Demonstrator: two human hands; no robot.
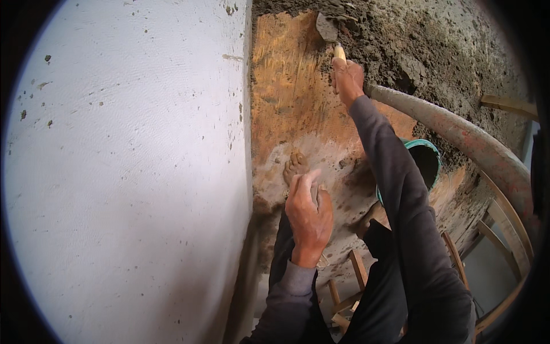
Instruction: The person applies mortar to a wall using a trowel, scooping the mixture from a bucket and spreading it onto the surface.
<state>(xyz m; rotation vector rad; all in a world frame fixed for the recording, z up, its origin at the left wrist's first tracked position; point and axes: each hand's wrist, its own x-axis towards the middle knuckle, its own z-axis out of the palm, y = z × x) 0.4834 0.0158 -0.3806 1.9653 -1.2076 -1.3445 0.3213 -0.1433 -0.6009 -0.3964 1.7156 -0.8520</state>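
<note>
White plastered wall (126, 172) fills 9 o'clock. Our right hand (348, 80) is closed round a trowel (329, 31) at 12 o'clock, reaching the mortar heap (412, 46) on the plywood board (292, 97). Our left hand (309, 215) is half-curled, holding nothing, probably for balance. Teal bucket (429, 155) sits at 3 o'clock; no labels visible.

In the view there are two hands: one left hand (309, 215) and one right hand (348, 79). There is one trowel (328, 30), one wooden board (292, 97), one heap of mortar (412, 46), one teal bucket (427, 153), one thick grey hose (458, 135), one white wall (126, 166) and one bare foot (294, 165). Several wooden slats (358, 269) lie below; their exact number I cannot tell.
</note>
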